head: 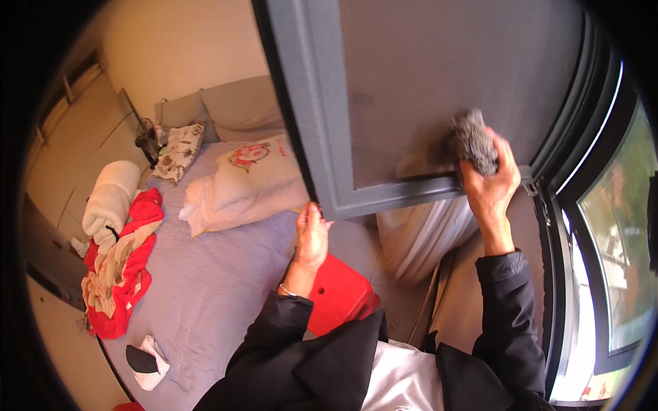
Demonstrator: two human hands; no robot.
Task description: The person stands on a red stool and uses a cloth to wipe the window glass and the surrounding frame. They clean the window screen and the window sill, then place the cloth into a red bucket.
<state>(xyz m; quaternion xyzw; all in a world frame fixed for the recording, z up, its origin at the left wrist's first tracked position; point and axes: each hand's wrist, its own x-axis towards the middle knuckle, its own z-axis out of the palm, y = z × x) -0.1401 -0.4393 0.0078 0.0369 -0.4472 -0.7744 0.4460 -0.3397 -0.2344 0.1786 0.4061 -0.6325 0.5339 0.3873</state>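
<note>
A grey-framed window screen panel [318, 103] stands swung inward before me, its dark mesh [411, 77] filling the upper middle. My left hand [312, 239] grips the lower outer corner of the frame, thumb up along its edge. In my right hand [491, 180] is a bunched grey cloth [474, 141], held against the mesh just above the bottom rail. The cloth is slightly blurred. Its far side and the fingertips behind it are partly hidden.
Below the panel stands a red plastic stool [342, 295]. To the left, a bed [231, 267] bears pillows, a bagged bundle [247, 180] and a red blanket [123, 308]. A light curtain [424, 236] hangs behind the panel. At right, a glazed window sash [617, 231] stands outward.
</note>
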